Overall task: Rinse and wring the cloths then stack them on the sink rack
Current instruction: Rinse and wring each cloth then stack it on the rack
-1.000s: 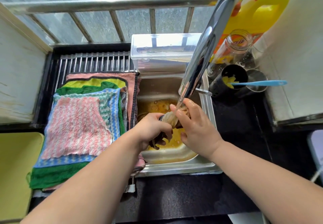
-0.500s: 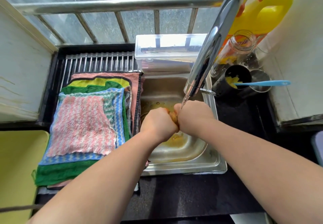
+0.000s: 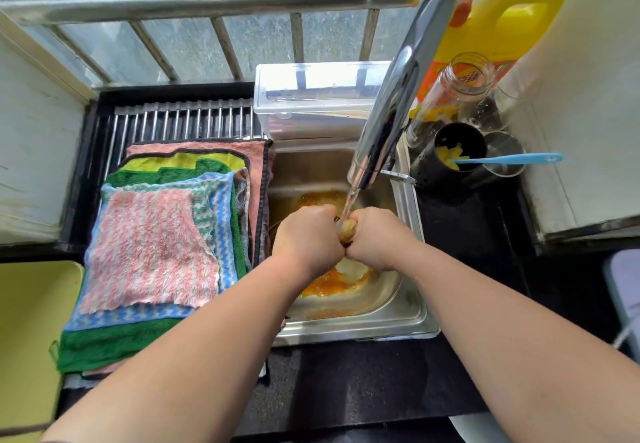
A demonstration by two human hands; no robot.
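1. Where my feed starts at the bottom edge, I see two bare forearms reaching over the black counter (image 3: 346, 383) toward the sink (image 3: 349, 333).
2. A yellow board (image 3: 27, 338) lies at the near left, beside the rack.
3. Left hand (image 3: 308, 240): a fist, knuckles up, fingers curled tight round one end of the cloth (image 3: 348, 229).
4. Right hand (image 3: 375, 240): the same, clenched on the other end. The two fists touch.
5. Cloth: only a small, pale, twisted bit shows between the fists, held over the basin. The rest is hidden in the hands.
6. Water (image 3: 349, 200) runs from the tap (image 3: 391, 103) straight onto that bit. Orange-brown water sits in the basin below the hands.
7. Left of the sink, a stack (image 3: 152, 252) of cloths lies flat on the rack (image 3: 183, 124). Pink-white is on top, with blue stripe, green, yellow and dark-edged pink beneath. The stack covers the rack's near part and the bars show at the far end.
8. Behind the sink sits a clear box (image 3: 318, 96).
9. Right of the tap are a black cup (image 3: 457, 152) with a blue handle (image 3: 509, 158) sticking out and a glass jar (image 3: 453, 96). A yellow jug (image 3: 512, 27) is further back.
10. Farthest off are a metal railing (image 3: 207, 3) and wet glass behind it.
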